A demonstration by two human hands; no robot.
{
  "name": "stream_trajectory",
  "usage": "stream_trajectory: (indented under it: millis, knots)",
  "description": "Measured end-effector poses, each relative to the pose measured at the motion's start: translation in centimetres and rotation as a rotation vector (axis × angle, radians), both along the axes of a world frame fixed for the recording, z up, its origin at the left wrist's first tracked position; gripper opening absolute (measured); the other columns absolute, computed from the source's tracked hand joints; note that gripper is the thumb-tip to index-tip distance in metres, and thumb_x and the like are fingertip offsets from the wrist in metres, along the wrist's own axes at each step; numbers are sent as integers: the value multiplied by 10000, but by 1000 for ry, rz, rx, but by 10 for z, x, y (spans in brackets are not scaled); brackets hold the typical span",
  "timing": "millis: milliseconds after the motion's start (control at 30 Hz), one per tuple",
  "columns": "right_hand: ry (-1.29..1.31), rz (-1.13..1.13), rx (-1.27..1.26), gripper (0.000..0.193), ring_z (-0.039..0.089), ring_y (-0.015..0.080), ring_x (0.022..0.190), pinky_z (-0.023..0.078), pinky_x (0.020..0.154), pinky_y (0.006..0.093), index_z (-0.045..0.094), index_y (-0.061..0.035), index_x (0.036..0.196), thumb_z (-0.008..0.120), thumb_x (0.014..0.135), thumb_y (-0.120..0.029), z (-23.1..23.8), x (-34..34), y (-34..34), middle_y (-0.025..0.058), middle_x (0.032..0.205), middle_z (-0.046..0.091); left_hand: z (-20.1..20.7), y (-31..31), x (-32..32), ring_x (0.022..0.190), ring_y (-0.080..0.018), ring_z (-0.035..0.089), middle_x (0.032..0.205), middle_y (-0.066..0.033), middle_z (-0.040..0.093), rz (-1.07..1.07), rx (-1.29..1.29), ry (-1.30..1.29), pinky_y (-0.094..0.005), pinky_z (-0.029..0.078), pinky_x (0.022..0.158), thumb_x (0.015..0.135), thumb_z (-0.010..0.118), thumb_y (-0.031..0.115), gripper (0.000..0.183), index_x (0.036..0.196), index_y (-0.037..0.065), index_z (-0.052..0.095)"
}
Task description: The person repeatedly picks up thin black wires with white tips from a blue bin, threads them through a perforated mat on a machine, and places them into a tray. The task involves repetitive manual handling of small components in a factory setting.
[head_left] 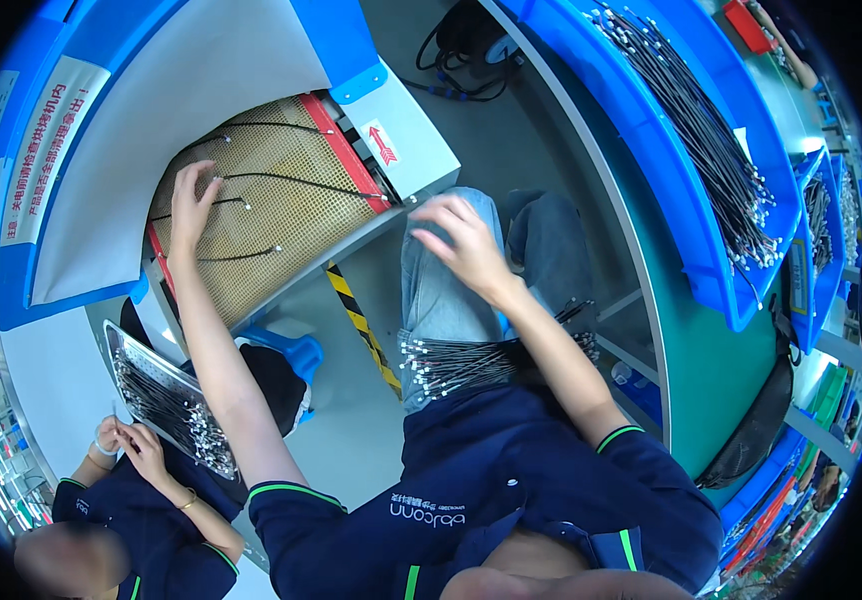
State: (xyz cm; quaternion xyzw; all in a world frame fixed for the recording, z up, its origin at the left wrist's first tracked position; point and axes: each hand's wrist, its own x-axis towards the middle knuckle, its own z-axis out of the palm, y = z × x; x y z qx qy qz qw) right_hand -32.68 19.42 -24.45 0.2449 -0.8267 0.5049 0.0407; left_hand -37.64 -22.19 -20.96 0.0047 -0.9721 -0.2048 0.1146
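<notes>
My left hand (pixel 193 208) reaches over a tan mesh conveyor belt (pixel 251 215), thumb and fingers apart and slightly bent. Beside its thumb is the left end of a thin black cable (pixel 296 181), which stretches across the belt to the red strip at its right. Other black cables with small pale connectors lie apart on the mesh. My right hand (pixel 463 243) hovers above my knee, thumb and fingers spread, with nothing visible in it. A bundle of black cables (pixel 471 366) with silvery-white connectors rests across my lap.
A white-and-blue machine hood (pixel 181 110) overhangs the belt. At right, blue trays (pixel 706 230) of cables stand on a green-topped table (pixel 696 365). At lower left, a co-worker's hands (pixel 136 445) are beside a metal tray (pixel 131 345) of cables. A blue stool (pixel 296 350) stands below the belt.
</notes>
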Motion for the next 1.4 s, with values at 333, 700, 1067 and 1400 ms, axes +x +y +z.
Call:
stream_trajectory:
  millis: [333,700,1067,1400]
  knots:
    - [-564,404,423,341,607,308,953,472,830,390,668,-44,948,673,818,-359,-15,86,139,123,963,641,15,196,133,1013,-259,591,1043,-109,619,-71,378,-94,-334,450,883,858,614,88,192,1042,33,610]
    - [-598,416,361,219,631,286,910,490,807,365,681,-26,893,727,752,-188,-15,102,144,110,924,664,-17,270,211,925,-282,601,981,-115,630,-201,594,-470,-336,463,814,877,604,149,175,995,22,627]
    - [-632,315,129,138,637,241,824,493,740,334,695,-32,883,721,768,-103,-10,105,148,86,875,661,-17,271,216,1001,-272,557,989,-93,631,-303,465,-509,-381,421,892,859,627,201,203,979,39,643]
    - [-494,206,33,123,633,202,789,501,684,307,700,-41,890,719,780,-91,-4,98,150,77,854,654,0,271,214,931,-290,584,961,-109,628,-200,585,-536,-367,449,840,888,565,111,187,1038,15,622]
